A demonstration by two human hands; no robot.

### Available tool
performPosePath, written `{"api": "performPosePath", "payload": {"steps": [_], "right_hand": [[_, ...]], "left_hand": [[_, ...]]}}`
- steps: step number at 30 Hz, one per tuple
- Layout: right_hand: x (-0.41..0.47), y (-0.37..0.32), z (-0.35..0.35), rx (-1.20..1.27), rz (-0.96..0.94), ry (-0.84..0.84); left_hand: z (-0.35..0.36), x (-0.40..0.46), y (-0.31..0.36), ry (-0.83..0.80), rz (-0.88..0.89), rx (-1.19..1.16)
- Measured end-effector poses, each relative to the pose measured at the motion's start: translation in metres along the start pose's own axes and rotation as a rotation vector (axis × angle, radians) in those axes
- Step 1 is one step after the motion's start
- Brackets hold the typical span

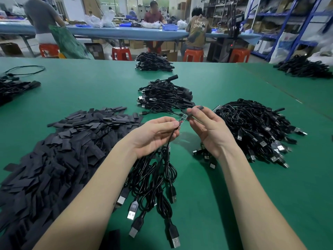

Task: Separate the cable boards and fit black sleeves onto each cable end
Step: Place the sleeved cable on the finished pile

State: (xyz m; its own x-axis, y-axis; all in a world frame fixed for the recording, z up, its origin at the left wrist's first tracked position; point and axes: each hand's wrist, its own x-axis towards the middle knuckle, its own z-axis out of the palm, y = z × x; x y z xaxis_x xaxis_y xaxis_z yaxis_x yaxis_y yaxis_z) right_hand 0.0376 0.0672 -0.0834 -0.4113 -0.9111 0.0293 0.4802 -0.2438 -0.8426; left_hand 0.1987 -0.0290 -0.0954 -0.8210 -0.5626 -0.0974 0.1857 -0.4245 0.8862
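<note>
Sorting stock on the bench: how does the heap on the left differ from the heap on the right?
The left heap of flat black sleeve pieces holds short loose strips; the right heap of coiled black USB cables holds tangled round cords with metal plugs. The sleeve heap spreads wider. Both lie on the green table mat.

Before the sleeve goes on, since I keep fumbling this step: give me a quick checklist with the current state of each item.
1. Left hand pinches the cable just below the small board: ok.
2. Right hand holds a black sleeve: ok.
3. Sleeve mouth lined up with the board tip: cannot tell, fingers hide it.
4. Board separated from its neighbours: cannot tell.
5. Spare sleeves pile on the left: ok.
6. Remaining cables hang from the left hand: ok.
</note>
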Motion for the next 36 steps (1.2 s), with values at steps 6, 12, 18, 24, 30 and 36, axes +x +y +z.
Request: {"api": "performPosePath", "payload": {"steps": [6, 12, 18, 24, 30, 36], "right_hand": [[-0.002, -0.002, 0.001, 0.063, -0.031, 0.005], [-0.001, -0.001, 0.002, 0.037, -0.043, -0.003], [0.000, 0.002, 0.000, -0.076, -0.066, -0.008], [-0.005, 0.001, -0.004, -0.196, 0.095, -0.187], [-0.001, 0.007, 0.000, -0.054, 0.118, -0.156], [0.003, 0.009, -0.004, 0.001, 0.095, 0.044]], "left_hand": [[0.002, -0.001, 0.001, -0.004, -0.001, -0.013], [0.004, -0.003, 0.003, 0.001, -0.002, 0.019], [0.003, -0.005, 0.004, -0.019, -0.001, 0.115], [-0.005, -0.011, 0.013, -0.098, -0.032, 0.191], [0.002, -0.009, 0.010, -0.011, 0.085, 0.169], [0.005, 0.000, 0.000, 0.163, 0.370, 0.558]]}}
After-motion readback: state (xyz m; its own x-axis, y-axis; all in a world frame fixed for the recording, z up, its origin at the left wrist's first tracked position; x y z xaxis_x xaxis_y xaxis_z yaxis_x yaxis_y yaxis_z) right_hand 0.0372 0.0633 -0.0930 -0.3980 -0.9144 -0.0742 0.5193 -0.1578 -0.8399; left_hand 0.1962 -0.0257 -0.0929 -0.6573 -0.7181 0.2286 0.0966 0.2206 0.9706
